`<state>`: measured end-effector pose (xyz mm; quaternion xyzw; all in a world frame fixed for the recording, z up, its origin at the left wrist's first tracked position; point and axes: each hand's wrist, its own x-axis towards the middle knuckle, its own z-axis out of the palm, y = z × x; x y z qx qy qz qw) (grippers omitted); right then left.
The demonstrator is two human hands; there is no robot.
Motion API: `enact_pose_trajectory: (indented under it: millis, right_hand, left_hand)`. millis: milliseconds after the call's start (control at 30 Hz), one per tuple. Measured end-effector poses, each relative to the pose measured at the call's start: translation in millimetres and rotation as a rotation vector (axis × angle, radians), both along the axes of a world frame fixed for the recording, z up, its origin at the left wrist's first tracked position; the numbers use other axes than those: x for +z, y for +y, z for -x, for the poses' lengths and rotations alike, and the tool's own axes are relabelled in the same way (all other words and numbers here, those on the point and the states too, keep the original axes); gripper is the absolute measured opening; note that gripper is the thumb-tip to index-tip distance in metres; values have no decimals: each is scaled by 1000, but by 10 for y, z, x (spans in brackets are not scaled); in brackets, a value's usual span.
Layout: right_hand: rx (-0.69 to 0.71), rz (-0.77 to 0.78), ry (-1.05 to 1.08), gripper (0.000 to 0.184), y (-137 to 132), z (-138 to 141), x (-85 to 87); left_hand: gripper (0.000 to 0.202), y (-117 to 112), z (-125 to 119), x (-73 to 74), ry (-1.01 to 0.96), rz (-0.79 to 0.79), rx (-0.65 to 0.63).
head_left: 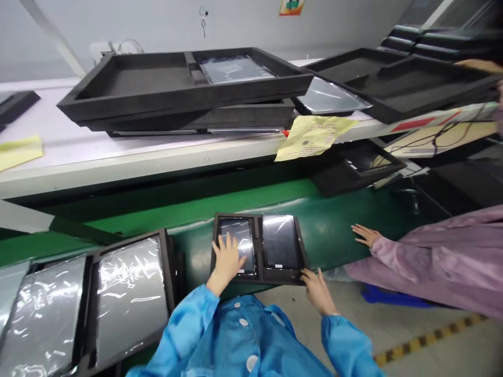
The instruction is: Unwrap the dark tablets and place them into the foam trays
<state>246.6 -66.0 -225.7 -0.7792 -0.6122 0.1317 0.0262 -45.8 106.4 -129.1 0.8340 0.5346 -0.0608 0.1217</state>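
A black foam tray (259,242) lies on the green belt right in front of me, with two screen panels side by side in its compartments. My left hand (228,260) is spread over the left panel (247,238), fingers apart and seemingly touching its surface. The right panel (280,242) has a glossy film and a small white label at its lower edge. At the tray's lower right corner is my right hand (316,288), its fingertips on the edge; whether the thumb and fingers pinch the foam I cannot tell.
Larger film-covered panels (129,293) sit in a foam tray at the left. On the shelf (58,157) are stacked foam trays (157,99) and a yellow paper (314,136). Another person's hand (365,235) rests by the belt (334,225) at right.
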Motion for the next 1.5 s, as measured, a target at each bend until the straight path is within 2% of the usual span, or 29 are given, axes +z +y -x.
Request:
enact_pose_trajectory:
  millis: [100, 133, 200, 300, 367, 433, 500, 567, 633, 733, 800, 867, 933, 1033, 1133, 1233, 1300, 1367, 1433, 1500]
  right_hand:
    - [-183, -25, -28, 56, 448, 20, 115]
    - [-250, -29, -35, 56, 633, 103, 101]
    - [-382, -14, -44, 72, 978, 337, 0]
    - [-536, 45, -16, 97, 1299, 668, -232]
    - [-585, 71, 20, 103, 1383, 771, -350]
    - [-593, 86, 71, 108, 1411, 769, -389]
    - [-587, 101, 141, 115, 1400, 677, -337]
    - [-563, 101, 232, 119, 1331, 488, -208]
    - [-508, 69, 343, 109, 1191, 186, -31]
    - [-473, -9, 478, 81, 924, -419, 224]
    - [-529, -39, 511, 75, 805, -807, 329]
    - [-563, -55, 543, 65, 772, -1083, 364]
    - [-570, -79, 580, 47, 797, -1219, 347]
    - [-597, -143, 630, 34, 824, -1262, 309]
    - [-656, -208, 693, 38, 736, -1248, 385]
    - [-681, -240, 864, 55, 523, -1160, 670]
    - [-711, -254, 1106, 62, 352, -1029, 944]
    - [-750, -292, 1313, 59, 204, -851, 1217]
    - [-754, -348, 1412, 54, 108, -665, 1433]
    - [-700, -391, 1466, 50, 69, -514, 1572]
  left_hand:
    - [87, 198, -679, -326, -9, 153, 126]
    - [89, 209, -842, -440, -11, 176, 174]
    - [90, 164, -1069, -658, -14, 169, 256]
    - [84, 36, -1222, -933, -17, 90, 323]
    - [78, -15, -1263, -1068, -23, 48, 339]
    - [74, -24, -1291, -1146, -25, 20, 346]
    - [77, -9, -1301, -1147, -26, 4, 347]
    - [83, 8, -1254, -1060, -36, -5, 339]
    - [87, 20, -1093, -892, -66, -18, 318]
    - [84, 54, -593, -576, -145, -54, 304]
    - [81, 99, -165, -399, -230, -69, 361]
    - [76, 157, 229, -289, -270, -62, 427]
    - [72, 222, 515, -247, -336, -57, 442]
    - [63, 310, 720, -255, -475, -47, 424]
    - [50, 333, 745, -237, -543, -43, 432]
    - [38, 201, 662, -82, -619, -56, 416]
    - [37, 7, 534, 113, -675, -80, 397]
    - [39, -244, 338, 362, -784, -114, 387]
    - [37, -497, 98, 626, -978, -140, 384]
    - [34, -704, -138, 865, -1137, -165, 378]
